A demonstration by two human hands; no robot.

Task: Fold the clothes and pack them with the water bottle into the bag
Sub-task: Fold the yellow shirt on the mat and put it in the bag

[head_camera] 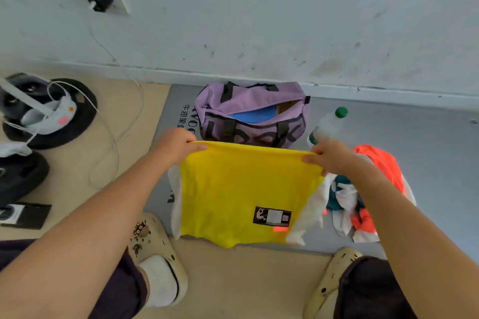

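Left hand (178,146): my fingers curl over the top left edge of the yellow shirt (233,189), pinching it.
Right hand (329,156): I pinch the top right edge the same way.
Shirt: hangs between my hands above the grey mat (427,163), white sleeves drooping; light, limp, likely to sag unless held by the corners.
Bag (251,114): purple, unzipped, just beyond the shirt, something blue inside.
Water bottle (328,125): beside the bag, probably rigid and slippery; best gripped round the body.
Other clothes (363,194): crumpled heap at my right, unfolded.

The bag (252,114) stands on the mat (427,137) by the wall; bottle (328,125) right of it; shirt (241,194) in front.
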